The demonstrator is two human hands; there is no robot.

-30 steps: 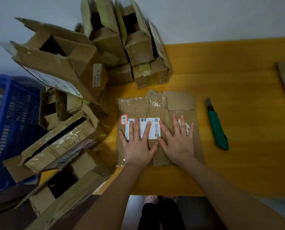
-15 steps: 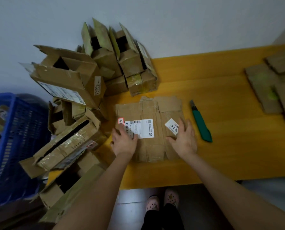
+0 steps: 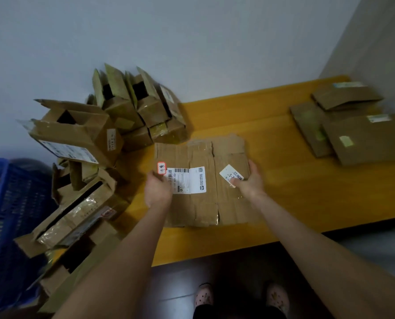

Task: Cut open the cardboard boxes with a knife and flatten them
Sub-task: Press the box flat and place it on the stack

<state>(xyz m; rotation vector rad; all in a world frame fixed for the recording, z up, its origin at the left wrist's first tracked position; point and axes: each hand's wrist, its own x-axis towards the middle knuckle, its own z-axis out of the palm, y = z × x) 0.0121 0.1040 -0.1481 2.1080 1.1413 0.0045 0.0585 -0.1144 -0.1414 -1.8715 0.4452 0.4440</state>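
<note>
One blue plastic lattice crate (image 3: 5, 203) stands at the far left edge. Right of it, a loose heap of opened brown cardboard boxes (image 3: 76, 139) crowds the left end of the yellow wooden table (image 3: 284, 180). Their flaps are up and some lie on their sides, not yet flattened.

Next comes the left hand (image 3: 157, 188), its fingers curled around the left edge of a flattened brown cardboard box (image 3: 205, 203), close to a small red-bordered sticker. That flat box sits at the near middle of the table, with taped seams showing and a white shipping label (image 3: 188, 180) facing up. The right hand (image 3: 249, 180) grasps its right edge, thumb on top beside a second small white label, fingers along the side. Whether the sheet rests on the table or is slightly raised cannot be told.

At the far right, a stack of flattened cardboard pieces (image 3: 364, 137) lies well apart, near the wall corner. No knife is in sight.

The step in hand appears to be moving the finished flat box to that stack. To do it well, keep both grips firm and level so the folds do not spring open. Carry the box low across the table and lay it squarely on top so the pile stays even.
</note>
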